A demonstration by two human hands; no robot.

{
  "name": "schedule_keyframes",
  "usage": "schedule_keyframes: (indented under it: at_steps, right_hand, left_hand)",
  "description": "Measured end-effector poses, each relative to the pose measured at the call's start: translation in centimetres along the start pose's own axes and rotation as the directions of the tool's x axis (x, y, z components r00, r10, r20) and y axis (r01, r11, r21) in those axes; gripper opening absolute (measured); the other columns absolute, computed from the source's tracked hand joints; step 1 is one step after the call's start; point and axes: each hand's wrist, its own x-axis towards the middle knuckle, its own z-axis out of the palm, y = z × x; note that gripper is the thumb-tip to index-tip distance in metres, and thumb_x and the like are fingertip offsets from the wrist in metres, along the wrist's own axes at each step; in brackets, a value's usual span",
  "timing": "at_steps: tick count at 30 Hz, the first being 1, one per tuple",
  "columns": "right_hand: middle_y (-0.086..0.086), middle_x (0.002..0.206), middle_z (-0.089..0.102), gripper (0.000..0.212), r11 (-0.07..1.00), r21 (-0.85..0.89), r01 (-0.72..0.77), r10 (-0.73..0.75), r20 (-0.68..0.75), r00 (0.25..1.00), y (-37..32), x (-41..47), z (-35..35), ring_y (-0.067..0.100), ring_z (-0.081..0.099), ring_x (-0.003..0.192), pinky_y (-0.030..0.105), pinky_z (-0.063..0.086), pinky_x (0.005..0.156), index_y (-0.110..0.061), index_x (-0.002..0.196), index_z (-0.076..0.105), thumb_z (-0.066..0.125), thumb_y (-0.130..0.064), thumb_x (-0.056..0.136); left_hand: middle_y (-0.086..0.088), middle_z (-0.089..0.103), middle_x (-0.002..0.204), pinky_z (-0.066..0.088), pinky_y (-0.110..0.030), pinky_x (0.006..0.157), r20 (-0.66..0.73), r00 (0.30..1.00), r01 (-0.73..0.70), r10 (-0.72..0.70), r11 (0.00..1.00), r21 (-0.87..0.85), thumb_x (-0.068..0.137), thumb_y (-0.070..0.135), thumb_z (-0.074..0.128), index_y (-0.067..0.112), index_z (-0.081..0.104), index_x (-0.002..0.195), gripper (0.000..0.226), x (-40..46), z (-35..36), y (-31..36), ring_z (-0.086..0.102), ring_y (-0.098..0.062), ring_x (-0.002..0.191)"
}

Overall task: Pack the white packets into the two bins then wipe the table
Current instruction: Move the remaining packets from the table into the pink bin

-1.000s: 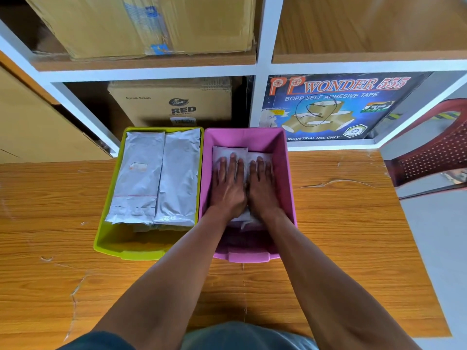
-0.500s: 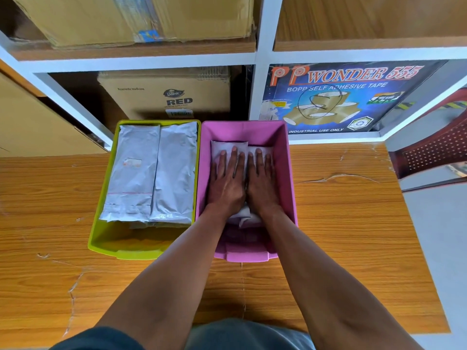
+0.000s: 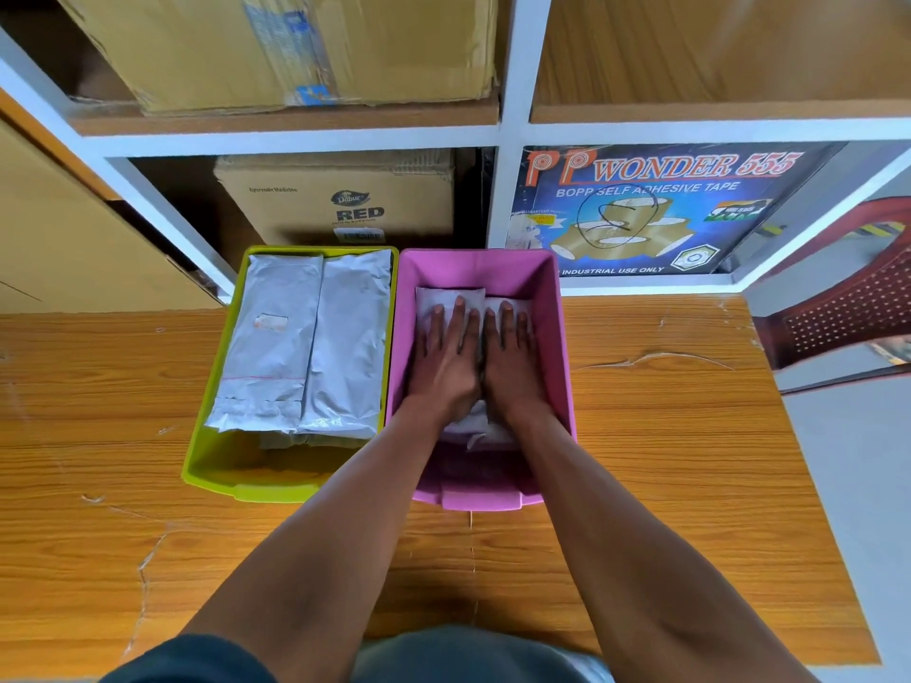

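Note:
Two bins stand side by side at the back of the wooden table (image 3: 665,436). The green bin (image 3: 231,478) on the left holds white packets (image 3: 305,337) laid flat, filling most of it. In the pink bin (image 3: 562,347) on the right lie more white packets (image 3: 446,295). My left hand (image 3: 446,357) and my right hand (image 3: 510,357) lie side by side inside the pink bin, fingers straight, pressing flat on those packets. Most of the pink bin's packets are hidden under my hands.
A white shelf unit (image 3: 512,135) rises right behind the bins, with cardboard boxes (image 3: 345,199) and a tape carton (image 3: 655,209). A red plastic chair (image 3: 848,298) stands beyond the table's right edge. A large box (image 3: 74,239) stands at the far left.
Both hands stay pressed on the packets in the pink bin. Only the camera has shifted slightly, so the scene sits a little lower in view.

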Motion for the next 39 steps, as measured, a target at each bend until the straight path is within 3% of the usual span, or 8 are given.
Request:
schedule_keyframes:
  at_steps: [4, 7, 12, 15, 18, 23, 33, 39]
  right_hand:
    - [0.028, 0.173, 0.0, 0.066, 0.994, 0.106, 0.021, -0.012, -0.085, 0.996, -1.0, -0.9, -2.6, 0.04, 0.0, 0.162, 0.046, 0.002, 0.132, -0.003, 0.166, 0.006, 0.034, -0.002, 0.107]
    - [0.028, 0.172, 0.008, 0.066, 0.989, 0.142, 0.051, -0.027, -0.167, 0.986, -2.3, -2.6, -5.0, 0.042, 0.015, 0.159, 0.048, 0.021, 0.129, -0.005, 0.165, 0.02, 0.042, 0.001, 0.103]
    - [0.028, 0.169, 0.021, 0.061, 0.994, 0.09, 0.062, -0.035, -0.282, 0.959, -4.1, -5.1, -7.0, 0.042, 0.033, 0.152, 0.052, 0.038, 0.12, -0.007, 0.161, 0.028, 0.053, -0.016, 0.106]
    - [0.027, 0.164, 0.034, 0.058, 0.993, 0.052, 0.103, -0.077, -0.369, 0.926, -6.0, -6.1, -8.2, 0.041, 0.043, 0.146, 0.052, 0.041, 0.116, -0.005, 0.156, 0.039, 0.058, -0.018, 0.102]
    - [0.026, 0.159, 0.043, 0.054, 0.986, 0.033, 0.165, -0.139, -0.393, 0.909, -8.9, -7.0, -8.3, 0.044, 0.046, 0.143, 0.055, 0.041, 0.113, -0.005, 0.151, 0.048, 0.059, -0.019, 0.1]
    - [0.02, 0.156, 0.047, 0.053, 0.963, 0.005, 0.27, -0.244, -0.406, 0.881, -15.1, -9.8, -6.6, 0.041, 0.046, 0.143, 0.057, 0.041, 0.114, -0.01, 0.148, 0.051, 0.053, -0.034, 0.101]
    - [0.017, 0.153, 0.05, 0.047, 0.878, -0.057, 0.475, -0.456, -0.396, 0.797, -30.7, -16.3, 0.1, 0.04, 0.047, 0.141, 0.057, 0.042, 0.114, -0.011, 0.142, 0.057, 0.057, -0.036, 0.102]
    - [0.012, 0.138, 0.057, 0.039, 0.793, -0.095, 0.602, -0.595, -0.34, 0.729, -41.5, -20.4, 6.9, 0.038, 0.058, 0.116, 0.05, 0.049, 0.094, -0.016, 0.134, 0.061, 0.058, -0.035, 0.1]
  left_hand:
    - [-0.014, -0.01, 0.176, 0.004, -0.052, 0.132, -0.011, 0.997, 0.071, -0.073, 0.988, -0.136, 0.101, 0.011, 0.044, 0.011, -0.003, 0.169, 0.083, -1.1, -3.5, 1.8, -0.012, -0.032, 0.163]
    - [-0.019, 0.003, 0.176, 0.011, -0.048, 0.132, -0.114, 0.99, 0.056, -0.079, 0.98, -0.193, 0.101, 0.008, 0.049, 0.008, 0.008, 0.168, 0.079, -2.4, -5.4, 2.4, -0.001, -0.033, 0.164]
    - [-0.022, 0.024, 0.171, 0.022, -0.047, 0.131, -0.294, 0.955, 0.001, -0.047, 0.988, -0.153, 0.099, 0.013, 0.063, 0.006, 0.025, 0.165, 0.076, -5.6, -8.7, 2.8, 0.018, -0.037, 0.16]
    - [-0.022, 0.033, 0.166, 0.031, -0.055, 0.125, -0.356, 0.932, 0.044, -0.069, 0.996, -0.077, 0.097, 0.019, 0.062, 0.004, 0.033, 0.161, 0.072, -7.4, -10.1, 1.4, 0.027, -0.038, 0.156]
    - [-0.017, 0.032, 0.168, 0.027, -0.058, 0.125, -0.381, 0.908, 0.175, -0.175, 0.984, -0.035, 0.101, 0.032, 0.042, 0.009, 0.034, 0.162, 0.066, -10.3, -10.8, -0.7, 0.025, -0.036, 0.158]
    - [-0.013, 0.025, 0.172, 0.018, -0.059, 0.127, -0.417, 0.865, 0.324, -0.28, 0.945, 0.037, 0.106, 0.033, 0.05, 0.012, 0.031, 0.163, 0.064, -16.7, -10.9, -5.9, 0.018, -0.031, 0.161]
    - [-0.012, 0.031, 0.168, 0.028, -0.062, 0.12, -0.409, 0.785, 0.494, -0.465, 0.869, -0.04, 0.106, 0.036, 0.045, 0.01, 0.034, 0.16, 0.06, -30.9, -11.7, -17.3, 0.027, -0.033, 0.155]
    - [-0.01, 0.037, 0.164, 0.034, -0.057, 0.115, -0.356, 0.717, 0.616, -0.6, 0.784, -0.079, 0.107, 0.038, 0.043, 0.013, 0.033, 0.16, 0.059, -41.6, -9.7, -26.1, 0.037, -0.034, 0.146]
